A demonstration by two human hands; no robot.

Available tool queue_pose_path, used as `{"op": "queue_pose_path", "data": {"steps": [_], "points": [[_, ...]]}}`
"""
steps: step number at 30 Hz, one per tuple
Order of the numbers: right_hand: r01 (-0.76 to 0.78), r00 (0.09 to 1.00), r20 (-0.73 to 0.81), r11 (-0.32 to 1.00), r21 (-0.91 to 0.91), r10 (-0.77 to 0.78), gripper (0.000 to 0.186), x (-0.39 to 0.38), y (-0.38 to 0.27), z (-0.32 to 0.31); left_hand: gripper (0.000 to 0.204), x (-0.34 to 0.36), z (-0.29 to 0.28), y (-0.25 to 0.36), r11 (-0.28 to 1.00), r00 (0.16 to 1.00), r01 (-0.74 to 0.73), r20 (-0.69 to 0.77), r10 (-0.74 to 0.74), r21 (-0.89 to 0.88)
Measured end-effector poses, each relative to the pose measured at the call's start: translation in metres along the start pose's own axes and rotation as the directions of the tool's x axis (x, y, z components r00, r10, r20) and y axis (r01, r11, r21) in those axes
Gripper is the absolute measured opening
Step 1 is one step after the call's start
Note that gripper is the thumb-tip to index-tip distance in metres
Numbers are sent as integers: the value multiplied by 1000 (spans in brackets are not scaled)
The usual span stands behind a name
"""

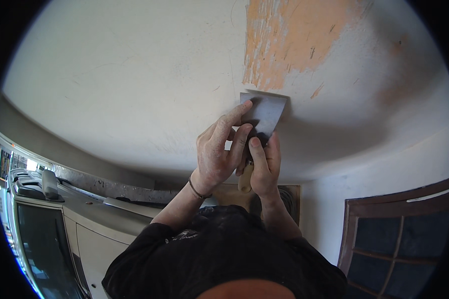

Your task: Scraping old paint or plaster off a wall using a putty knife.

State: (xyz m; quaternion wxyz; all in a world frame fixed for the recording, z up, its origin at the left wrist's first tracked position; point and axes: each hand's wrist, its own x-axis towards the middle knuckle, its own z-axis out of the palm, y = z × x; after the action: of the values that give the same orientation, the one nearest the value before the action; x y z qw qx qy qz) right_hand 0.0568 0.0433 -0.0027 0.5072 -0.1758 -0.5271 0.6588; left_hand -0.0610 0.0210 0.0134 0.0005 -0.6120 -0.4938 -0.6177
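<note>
A putty knife with a wide metal blade and a tan handle is held up against a pale painted surface. My right hand is closed around the handle, its thumb lying along the upper end. From the left, my left hand reaches onto the blade; its index fingertip rests near one upper corner and its thumb lies lower down, while the other fingers are partly hidden. Just beyond the blade's edge begins a bare orange patch with ragged, streaked borders.
At lower left stands a light-coloured boxy body with a dark glass panel, various items lying on top. A brown-framed door or window with dark panes is at lower right. A curved ledge runs along the left.
</note>
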Motion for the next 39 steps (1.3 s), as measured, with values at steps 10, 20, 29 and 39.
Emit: {"op": "queue_pose_path", "data": {"steps": [10, 20, 29, 39], "points": [[192, 981, 18, 972, -134, -192, 33, 9, -7, -7, 54, 8, 7, 4, 999, 1000, 24, -10, -25, -36], [284, 959, 60, 929, -236, -278, 31, 27, -23, 2, 56, 23, 9, 11, 1000, 992, -22, -127, 22, -1], [190, 982, 16, 966, -175, -190, 31, 29, -28, 5, 56, 27, 5, 17, 996, 995, 0, -95, 8, 86], [128, 991, -19, 985, -113, -131, 28, 32, -30, 12, 56, 16, 2, 11, 970, 988, -107, -87, 129, 219]]}}
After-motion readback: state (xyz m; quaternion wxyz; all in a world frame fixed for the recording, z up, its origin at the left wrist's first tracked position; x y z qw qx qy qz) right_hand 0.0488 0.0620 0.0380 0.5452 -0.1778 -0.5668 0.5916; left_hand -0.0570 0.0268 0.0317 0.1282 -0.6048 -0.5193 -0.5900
